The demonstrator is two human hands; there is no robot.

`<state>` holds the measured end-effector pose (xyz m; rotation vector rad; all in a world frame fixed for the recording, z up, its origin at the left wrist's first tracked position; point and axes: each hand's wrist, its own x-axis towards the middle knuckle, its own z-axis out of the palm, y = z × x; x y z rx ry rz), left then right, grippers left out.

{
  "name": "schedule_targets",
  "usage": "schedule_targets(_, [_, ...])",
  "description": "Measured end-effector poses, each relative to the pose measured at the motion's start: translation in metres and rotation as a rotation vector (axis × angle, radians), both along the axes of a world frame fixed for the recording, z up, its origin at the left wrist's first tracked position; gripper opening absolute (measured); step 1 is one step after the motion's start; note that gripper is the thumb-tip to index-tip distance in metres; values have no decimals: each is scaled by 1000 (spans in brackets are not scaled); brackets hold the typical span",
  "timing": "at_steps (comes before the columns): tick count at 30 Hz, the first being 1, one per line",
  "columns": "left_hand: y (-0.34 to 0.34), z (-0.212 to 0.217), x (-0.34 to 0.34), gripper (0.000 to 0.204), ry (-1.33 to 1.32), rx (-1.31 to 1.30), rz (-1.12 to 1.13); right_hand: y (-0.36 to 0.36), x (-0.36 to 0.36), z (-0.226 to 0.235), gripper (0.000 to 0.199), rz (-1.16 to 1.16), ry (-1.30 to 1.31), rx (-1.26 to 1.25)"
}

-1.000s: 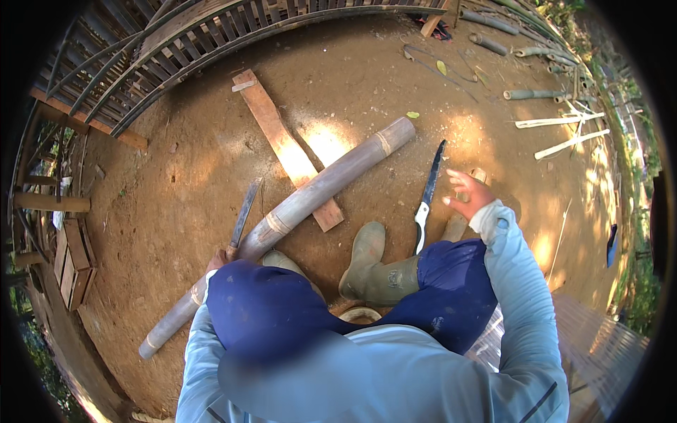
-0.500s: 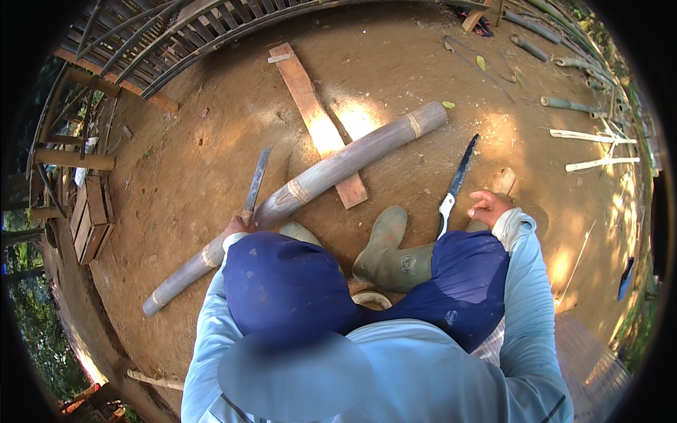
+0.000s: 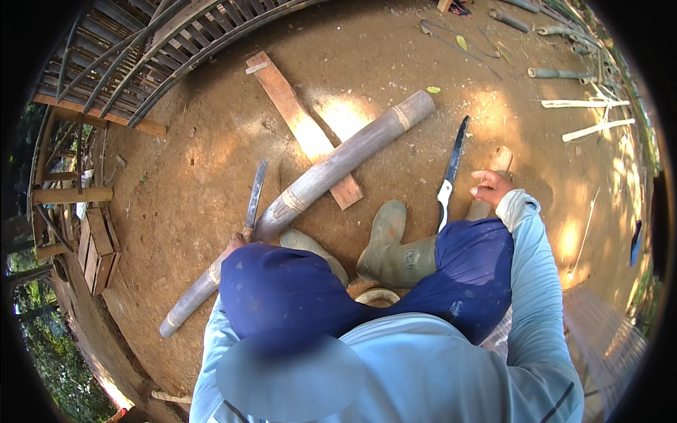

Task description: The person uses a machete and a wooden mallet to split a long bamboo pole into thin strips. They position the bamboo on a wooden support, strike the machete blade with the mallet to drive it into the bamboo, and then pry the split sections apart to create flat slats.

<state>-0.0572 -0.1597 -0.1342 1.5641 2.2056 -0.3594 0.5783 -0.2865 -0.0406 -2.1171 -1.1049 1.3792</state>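
Observation:
Beside my left knee, my left hand is closed around the handle of a machete, its blade pointing away from me. The knee partly hides this hand. Next to it, a thick bamboo pole slants from near left to far right, its far part lying across a flat wooden board. My right hand hovers past my right knee, fingers loosely bent and apart, with nothing visible in it. Just left of it a saw with a white-and-black handle lies on the ground. A wooden piece shows under the right hand.
My rubber boots stand on bare soil between pole and saw. A slatted bamboo structure is at the far left, with a wooden crate nearer. Bamboo lengths and pale split sticks lie at the right.
The whole view has shifted a little. My left hand sits slightly lower behind the knee, still on the machete. The right hand keeps its loose bend; saw and board stay put.

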Motion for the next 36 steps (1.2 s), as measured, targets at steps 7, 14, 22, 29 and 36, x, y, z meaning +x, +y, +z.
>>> schedule_targets(7, [-4, -1, -8, 60, -88, -60, 24, 4, -3, -3, 58, 119, -90, -70])
schedule_targets(14, [5, -13, -25, 63, -68, -68, -67, 18, -25, 14, 58, 229, -195, -130])
schedule_targets(22, [7, -5, -10, 68, -98, -92, -11, 11, 1, 22, 54, -219, 158, -137])
schedule_targets(29, [4, -12, -11, 67, -146, -109, -37, 7, 17, 3, 59, -185, -86, -134])
schedule_targets(36, [3, -26, -21, 63, -91, 46, -35, 75, -72, 2, 65, 682, -431, -120])
